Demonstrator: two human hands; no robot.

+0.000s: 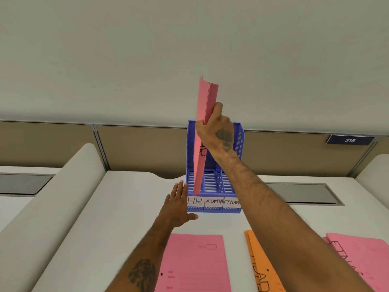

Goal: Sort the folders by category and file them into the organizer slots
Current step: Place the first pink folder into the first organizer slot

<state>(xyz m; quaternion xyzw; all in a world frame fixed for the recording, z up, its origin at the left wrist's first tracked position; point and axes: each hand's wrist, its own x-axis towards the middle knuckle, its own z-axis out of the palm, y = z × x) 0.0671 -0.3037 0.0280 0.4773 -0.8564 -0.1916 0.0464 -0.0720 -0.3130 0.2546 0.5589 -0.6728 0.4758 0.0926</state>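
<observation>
Right hand (216, 131) clamped on a pink folder (203, 131) entering the HR slot of the blue organizer (212, 210), left hand (177, 205) spread open beside it, three piles left on the table (117, 207)

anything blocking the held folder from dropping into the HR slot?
Nothing visible. The pink folder in the right hand already has its lower edge at the leftmost slot of the organizer; the left hand is beside it, outside.

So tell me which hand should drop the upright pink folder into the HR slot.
Right. The right hand already grips the pink folder upright over the HR slot; the left hand is open beside the organizer.
</observation>
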